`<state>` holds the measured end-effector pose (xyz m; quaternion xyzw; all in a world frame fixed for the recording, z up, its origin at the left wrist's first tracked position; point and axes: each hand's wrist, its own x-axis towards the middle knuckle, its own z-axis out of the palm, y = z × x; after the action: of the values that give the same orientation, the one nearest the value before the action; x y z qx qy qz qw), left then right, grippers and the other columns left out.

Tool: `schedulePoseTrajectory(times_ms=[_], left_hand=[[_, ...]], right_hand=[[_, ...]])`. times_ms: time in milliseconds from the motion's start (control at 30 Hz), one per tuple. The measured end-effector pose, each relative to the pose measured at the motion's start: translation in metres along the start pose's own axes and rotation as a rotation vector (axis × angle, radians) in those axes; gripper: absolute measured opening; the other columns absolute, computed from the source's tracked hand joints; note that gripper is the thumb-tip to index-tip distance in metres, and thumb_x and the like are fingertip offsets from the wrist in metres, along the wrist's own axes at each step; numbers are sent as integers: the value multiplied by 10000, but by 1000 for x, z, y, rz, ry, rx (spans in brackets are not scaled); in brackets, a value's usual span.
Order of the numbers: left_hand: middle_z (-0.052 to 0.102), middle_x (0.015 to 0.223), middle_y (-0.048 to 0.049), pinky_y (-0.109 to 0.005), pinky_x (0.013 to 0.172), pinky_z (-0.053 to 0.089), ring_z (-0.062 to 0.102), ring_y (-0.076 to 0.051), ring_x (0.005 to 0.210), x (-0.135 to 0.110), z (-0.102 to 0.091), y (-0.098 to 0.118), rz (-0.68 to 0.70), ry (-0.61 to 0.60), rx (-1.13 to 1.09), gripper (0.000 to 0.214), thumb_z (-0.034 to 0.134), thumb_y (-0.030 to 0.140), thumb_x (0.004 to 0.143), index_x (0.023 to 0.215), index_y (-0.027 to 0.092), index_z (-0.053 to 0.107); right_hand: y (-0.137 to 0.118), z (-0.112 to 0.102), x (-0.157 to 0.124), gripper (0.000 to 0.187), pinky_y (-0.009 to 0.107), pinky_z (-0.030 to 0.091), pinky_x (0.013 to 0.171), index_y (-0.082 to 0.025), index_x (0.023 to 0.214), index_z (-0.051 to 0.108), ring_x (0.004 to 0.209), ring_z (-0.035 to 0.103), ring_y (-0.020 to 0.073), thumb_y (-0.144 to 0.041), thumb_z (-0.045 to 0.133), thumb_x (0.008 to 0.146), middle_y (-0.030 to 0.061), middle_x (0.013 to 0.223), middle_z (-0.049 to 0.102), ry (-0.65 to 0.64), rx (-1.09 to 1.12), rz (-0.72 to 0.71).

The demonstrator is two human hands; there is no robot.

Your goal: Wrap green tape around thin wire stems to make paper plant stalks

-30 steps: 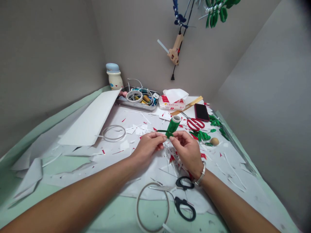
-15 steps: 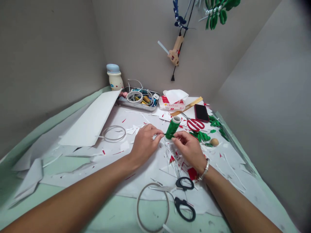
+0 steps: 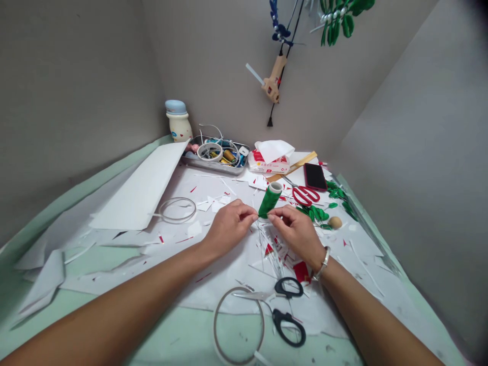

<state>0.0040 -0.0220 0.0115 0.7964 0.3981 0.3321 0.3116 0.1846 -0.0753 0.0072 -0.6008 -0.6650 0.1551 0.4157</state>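
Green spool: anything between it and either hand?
Nothing visible. The green spool stands just beyond the fingertips of the left hand and right hand; the black-handled scissors lie nearer the wearer, out of the way.

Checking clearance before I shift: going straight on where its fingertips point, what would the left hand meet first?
Probably the green spool, near its lower end. Depth is unclear: passing in front, the left hand might meet the right hand instead.
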Motion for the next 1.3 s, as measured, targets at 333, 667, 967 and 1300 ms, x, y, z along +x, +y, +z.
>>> schedulePoseTrajectory(times_ms=[333,667,967,1300], left_hand=[[667,713,-16,-251,606,378,560,-153,659,4,2,-3,-214,-110,-353,223,626,374,721,766,177,721],[682,740,-27,-268,639,406,574,-160,684,4,1,-4,-243,-104,-331,239,633,385,710,771,170,718],[654,724,-19,-263,630,371,527,-136,655,-1,4,6,-292,-108,-479,237,647,384,718,779,164,710],[656,719,-18,-258,607,371,523,-131,636,-3,7,7,-366,-1,-531,221,673,382,708,778,177,716]], right_hand=[[-7,-5,1,175,279,431,673,-191,832,669,719,558,152,-342,581,822,14,810,660,-43,275,140],[-8,-8,3,197,269,421,643,-182,819,678,682,539,146,-361,600,801,19,781,661,-68,251,204],[-10,-1,-3,204,234,343,532,-193,804,656,537,403,89,-387,597,813,-27,658,561,-7,415,244],[-8,-2,0,278,228,333,477,-193,896,685,496,411,95,-443,597,811,-41,549,501,-10,445,289]])
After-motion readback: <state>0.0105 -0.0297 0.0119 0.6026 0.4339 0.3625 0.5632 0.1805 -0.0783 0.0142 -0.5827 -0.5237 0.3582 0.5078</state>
